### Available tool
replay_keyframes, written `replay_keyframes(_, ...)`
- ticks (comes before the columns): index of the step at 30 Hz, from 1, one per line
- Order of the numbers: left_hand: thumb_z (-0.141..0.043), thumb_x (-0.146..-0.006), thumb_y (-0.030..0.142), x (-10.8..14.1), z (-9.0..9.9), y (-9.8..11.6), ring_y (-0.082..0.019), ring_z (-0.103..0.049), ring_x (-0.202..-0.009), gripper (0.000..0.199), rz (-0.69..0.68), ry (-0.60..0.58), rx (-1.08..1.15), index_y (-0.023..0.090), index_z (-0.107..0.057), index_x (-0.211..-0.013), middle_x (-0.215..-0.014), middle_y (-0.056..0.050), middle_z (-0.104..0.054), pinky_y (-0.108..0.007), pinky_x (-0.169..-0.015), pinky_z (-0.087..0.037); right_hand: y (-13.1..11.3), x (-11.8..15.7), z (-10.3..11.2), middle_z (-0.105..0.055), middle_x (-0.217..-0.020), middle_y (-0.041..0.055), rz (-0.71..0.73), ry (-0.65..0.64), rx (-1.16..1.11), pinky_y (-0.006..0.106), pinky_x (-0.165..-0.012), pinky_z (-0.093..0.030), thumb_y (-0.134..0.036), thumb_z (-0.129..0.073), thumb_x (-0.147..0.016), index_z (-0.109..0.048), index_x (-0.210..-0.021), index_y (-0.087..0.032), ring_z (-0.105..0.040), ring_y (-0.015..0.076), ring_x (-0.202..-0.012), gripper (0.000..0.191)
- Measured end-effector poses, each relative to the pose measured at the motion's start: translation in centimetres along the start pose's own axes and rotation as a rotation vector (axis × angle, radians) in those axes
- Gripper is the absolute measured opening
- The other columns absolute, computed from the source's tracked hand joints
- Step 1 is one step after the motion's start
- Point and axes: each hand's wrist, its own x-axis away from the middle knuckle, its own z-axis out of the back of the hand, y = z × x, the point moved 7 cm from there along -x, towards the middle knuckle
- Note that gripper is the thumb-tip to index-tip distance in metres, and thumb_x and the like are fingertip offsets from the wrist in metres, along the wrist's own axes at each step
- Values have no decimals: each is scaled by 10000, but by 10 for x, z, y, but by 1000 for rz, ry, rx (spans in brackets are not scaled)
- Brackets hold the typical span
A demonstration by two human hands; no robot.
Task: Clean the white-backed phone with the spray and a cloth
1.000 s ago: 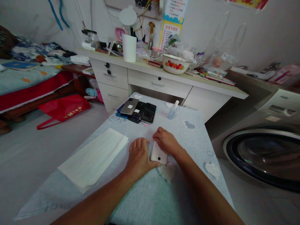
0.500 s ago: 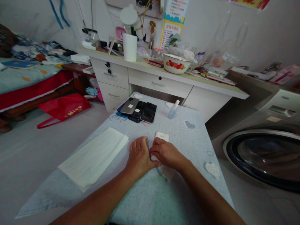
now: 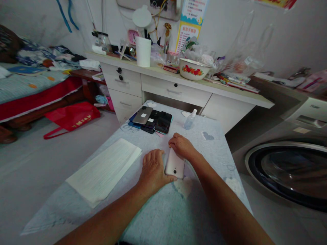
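A pale pinkish-white smartphone (image 3: 175, 166) lies flat, back side up, on the cloth-covered table (image 3: 204, 153). Its round camera lens is at the end nearest me. My left hand (image 3: 152, 168) holds the phone steady, the thumb against its near end and the fingers along its left side. Across the far end rests my right hand (image 3: 182, 145), fingers curled and pressed together. Whatever those fingers hold, if anything, is hidden, and the hand covers that part of the phone.
Several smartphones (image 3: 163, 122) lie in an overlapping group farther back. A clear spray bottle (image 3: 189, 120) stands to their right. Folded whitish paper (image 3: 104, 172) lies at the left. Beyond the table is a desk (image 3: 155, 81); a washing machine (image 3: 288, 136) stands at the right.
My right hand has slid away from me along the phone, from its near part to its far end, uncovering the camera lens. My left hand stays in place.
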Motion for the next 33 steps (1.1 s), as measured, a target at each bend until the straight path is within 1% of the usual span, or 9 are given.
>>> replay_keyframes(3,-812,-522,506,0,0,1,-304,-444,-1122,857,-18,-38,6,201,-419,-1219,-1179,-87,-495,-452,-962,-352,5,-5,0,-575,-979,74,-29,20,-8,241,-801,-389,-216,-461,-922,-707,-947,-178,-563,157,-882,250)
replay_keyframes(6,-810,-549,481,0,-2,4,-309,-411,-1178,868,-58,-83,11,268,-412,-1290,-1274,-79,-467,-469,-987,-319,10,-6,-2,-588,-980,77,-66,23,-32,238,-822,-385,-206,-460,-920,-706,-972,-171,-569,154,-886,253)
replay_keyframes(8,-807,-566,479,0,-2,5,-313,-395,-1203,839,-79,-104,14,298,-432,-1295,-1311,-76,-452,-474,-999,-305,13,-5,-1,-593,-973,76,-88,39,-50,238,-824,-382,-209,-462,-919,-706,-975,-169,-570,155,-884,253)
replay_keyframes(13,-803,-568,505,0,-3,4,-319,-389,-1216,769,-81,-119,12,291,-503,-1243,-1320,-81,-458,-480,-1005,-299,24,6,2,-595,-940,72,-121,80,-55,238,-801,-373,-223,-451,-925,-709,-952,-170,-562,154,-861,264)
replay_keyframes(18,-800,-574,487,-1,-5,3,-317,-392,-1216,744,-64,-131,26,292,-515,-1233,-1306,-78,-472,-483,-1010,-297,35,18,3,-602,-915,74,-142,83,-35,238,-790,-362,-224,-436,-930,-706,-906,-154,-553,154,-858,280)
replay_keyframes(21,-794,-577,486,-1,-4,3,-314,-397,-1209,740,-60,-138,29,295,-512,-1234,-1304,-75,-476,-477,-1008,-298,39,21,3,-610,-922,78,-159,75,-36,239,-802,-360,-212,-439,-922,-706,-908,-152,-554,155,-870,274)
replay_keyframes(24,-790,-587,480,-2,-4,4,-309,-401,-1201,742,-71,-138,35,288,-502,-1243,-1295,-74,-485,-471,-1003,-301,37,17,3,-614,-938,83,-155,76,-32,239,-805,-364,-190,-443,-906,-706,-912,-154,-560,158,-875,265)
replay_keyframes(28,-787,-592,486,-2,-3,6,-305,-412,-1184,744,-93,-127,35,272,-505,-1247,-1270,-72,-500,-467,-995,-311,27,4,3,-618,-958,86,-139,71,-28,241,-800,-375,-189,-460,-894,-710,-925,-162,-574,163,-876,254)
replay_keyframes(33,-774,-605,512,-2,-3,7,-309,-416,-1185,759,-107,-142,32,294,-492,-1275,-1278,-69,-500,-466,-992,-313,19,-5,3,-622,-973,84,-121,64,-32,243,-816,-379,-217,-473,-897,-716,-946,-172,-578,167,-894,252)
